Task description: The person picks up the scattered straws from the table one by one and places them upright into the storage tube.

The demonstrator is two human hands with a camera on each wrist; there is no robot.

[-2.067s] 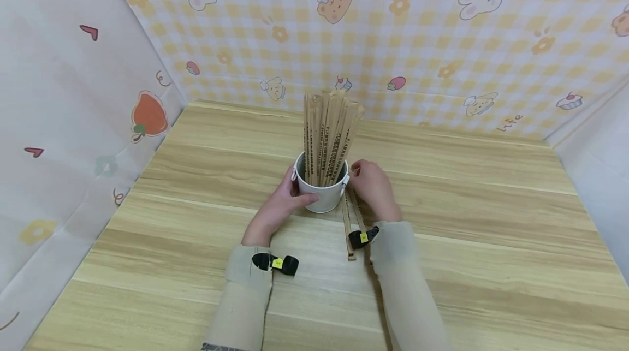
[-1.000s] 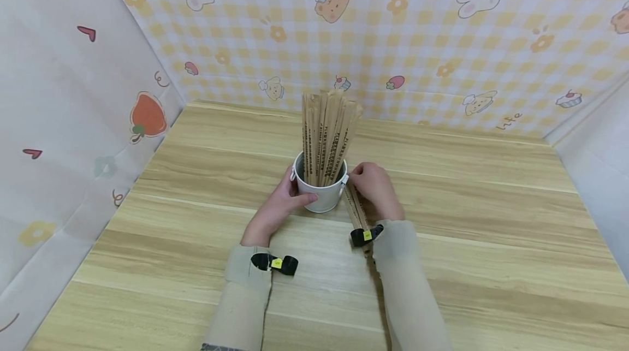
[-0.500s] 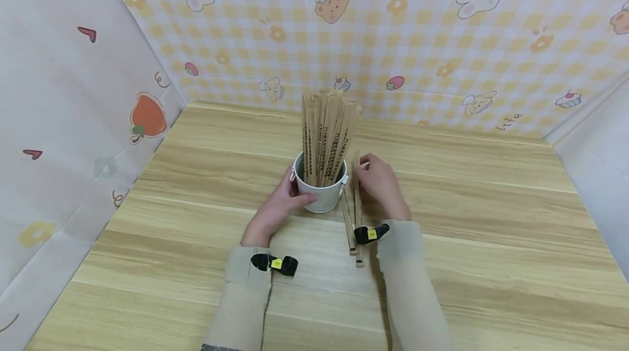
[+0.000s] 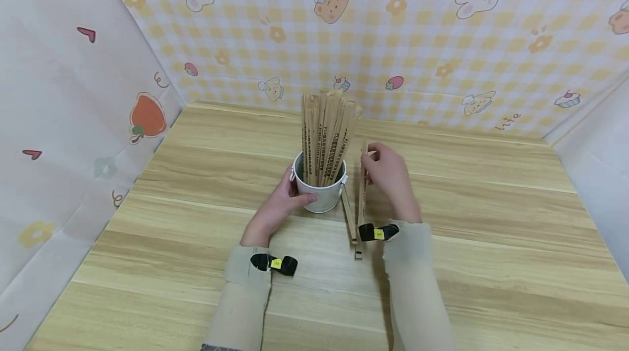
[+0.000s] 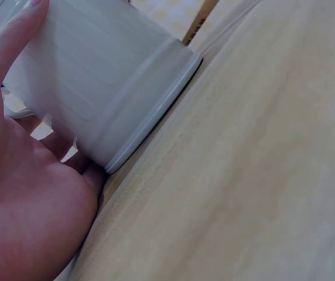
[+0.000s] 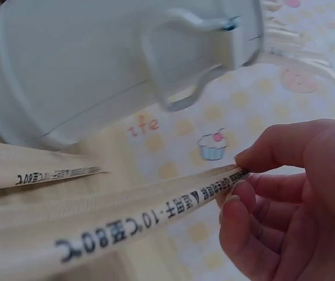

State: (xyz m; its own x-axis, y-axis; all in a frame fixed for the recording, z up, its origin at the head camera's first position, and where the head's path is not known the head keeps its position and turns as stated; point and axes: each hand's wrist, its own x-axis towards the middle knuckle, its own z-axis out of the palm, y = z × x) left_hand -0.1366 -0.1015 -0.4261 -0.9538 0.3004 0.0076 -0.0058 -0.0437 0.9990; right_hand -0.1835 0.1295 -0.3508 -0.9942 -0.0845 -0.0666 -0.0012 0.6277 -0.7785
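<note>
A small white metal bucket (image 4: 321,200) stands on the table, with several paper-wrapped straws (image 4: 326,146) upright in it. My left hand (image 4: 281,203) holds the bucket's left side, thumb across its front; the left wrist view shows the palm (image 5: 33,205) close to the base. To the right of the bucket, my right hand (image 4: 390,173) pinches one wrapped straw (image 4: 362,203) near its far end. That straw slants down toward me, its upper end raised in the right wrist view. Another wrapped straw (image 4: 349,217) lies beside the bucket, under its right handle, partly hidden.
The wood-grain table (image 4: 491,242) reaches to a yellow checked backdrop (image 4: 417,40) behind the bucket. A white printed sheet (image 4: 73,94) hangs along the left side, and another pale sheet (image 4: 599,138) is on the right.
My right hand has moved right and farther back with one straw, which now stands apart from the other on the table. The left hand and bucket stay put.
</note>
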